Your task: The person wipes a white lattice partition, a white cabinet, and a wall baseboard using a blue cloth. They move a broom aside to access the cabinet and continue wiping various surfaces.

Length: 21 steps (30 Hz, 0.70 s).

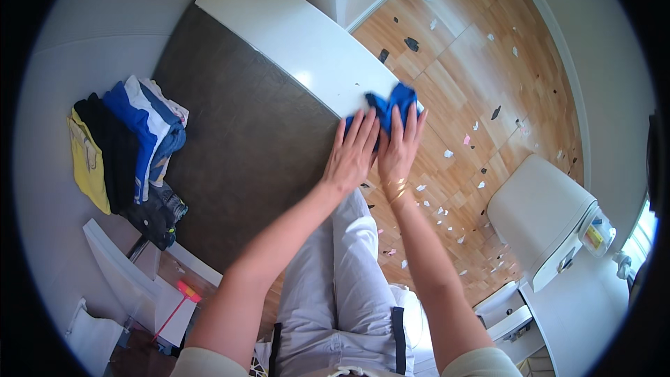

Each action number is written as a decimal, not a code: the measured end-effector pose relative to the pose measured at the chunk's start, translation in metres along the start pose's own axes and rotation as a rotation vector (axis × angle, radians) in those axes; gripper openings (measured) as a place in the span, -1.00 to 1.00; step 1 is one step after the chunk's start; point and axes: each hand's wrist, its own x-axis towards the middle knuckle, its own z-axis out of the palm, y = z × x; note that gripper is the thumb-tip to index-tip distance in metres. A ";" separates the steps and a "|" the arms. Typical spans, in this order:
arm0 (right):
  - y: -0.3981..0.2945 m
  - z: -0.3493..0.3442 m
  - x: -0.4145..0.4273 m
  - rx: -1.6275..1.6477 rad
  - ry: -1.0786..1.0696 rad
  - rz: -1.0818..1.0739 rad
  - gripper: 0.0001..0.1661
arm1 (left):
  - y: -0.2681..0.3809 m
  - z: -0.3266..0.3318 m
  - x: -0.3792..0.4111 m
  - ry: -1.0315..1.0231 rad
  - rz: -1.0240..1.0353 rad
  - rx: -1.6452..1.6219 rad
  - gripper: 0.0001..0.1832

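Observation:
Both of my hands press a blue cloth against the near right end of a glossy white panel. My left hand lies over the cloth's left part, fingers stretched forward. Beside it, my right hand covers the cloth's right part near the panel's edge, with gold bands around the wrist. The cloth is bunched, and its far end sticks out beyond my fingertips. Along the white panel runs a dark brown flat surface. What lies under my palms is hidden.
Folded clothes are stacked at the left edge of the brown surface. Torn white, black and pink scraps lie scattered over the wood-look floor. A white case stands at the right, near an open drawer. A pink-handled broom is lower left.

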 end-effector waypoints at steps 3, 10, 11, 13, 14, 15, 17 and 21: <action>-0.017 -0.001 -0.048 0.352 -0.066 0.317 -0.38 | 0.006 0.016 -0.040 -0.035 -0.024 0.092 -0.49; -0.003 0.010 -0.009 0.336 0.079 0.352 -0.38 | 0.011 0.012 0.009 -0.054 0.003 0.072 -0.39; 0.007 0.012 0.003 0.327 0.112 0.348 -0.40 | 0.012 0.015 0.024 -0.033 0.023 0.098 -0.39; 0.024 0.011 0.025 0.372 0.136 0.368 -0.44 | 0.018 0.021 0.050 0.023 0.047 0.095 -0.39; 0.031 0.008 0.033 0.425 0.122 0.392 -0.46 | 0.021 0.025 0.059 0.057 0.047 0.065 -0.40; 0.032 0.005 0.038 0.476 0.102 0.449 -0.49 | 0.023 0.027 0.063 0.100 0.050 0.049 -0.41; 0.028 0.004 0.033 0.500 0.108 0.472 -0.49 | 0.023 0.027 0.057 0.057 0.032 0.071 -0.42; 0.004 0.000 -0.009 0.410 0.043 0.415 -0.43 | 0.020 0.027 0.011 -0.032 -0.036 0.097 -0.45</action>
